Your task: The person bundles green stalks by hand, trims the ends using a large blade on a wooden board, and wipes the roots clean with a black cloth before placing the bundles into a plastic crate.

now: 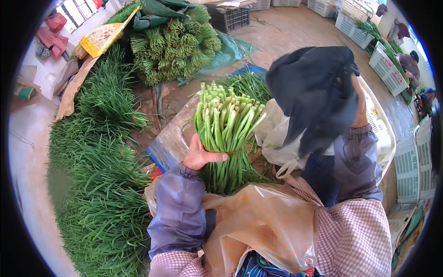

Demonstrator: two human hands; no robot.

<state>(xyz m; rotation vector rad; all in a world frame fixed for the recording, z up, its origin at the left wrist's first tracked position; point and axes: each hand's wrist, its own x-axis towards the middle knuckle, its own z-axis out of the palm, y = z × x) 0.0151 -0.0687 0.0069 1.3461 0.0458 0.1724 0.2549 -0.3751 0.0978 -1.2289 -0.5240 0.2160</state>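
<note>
My left hand (200,155) is closed around a bundle of green stalks (226,117) that look like garlic chives. Pale cut ends point up, and a red band (232,151) circles the bundle beside my thumb. The leafy part hangs down towards my lap. Off to the right, my right hand (359,102) grips a black cloth (313,93) by its right side; the cloth is blurred and hides most of the fingers. Below the cloth sits a whitish plastic bag (282,138). Loose green leaves (247,85) lie behind the bundle.
Leafy bundles (104,173) are piled along my left. Banded bundles (176,45) form a stack at the back, near a black crate (230,19). A white plastic basket (386,138) stands right. Farther right, a person (410,65) sits by white crates (387,67). A plastic apron (263,214) covers my lap.
</note>
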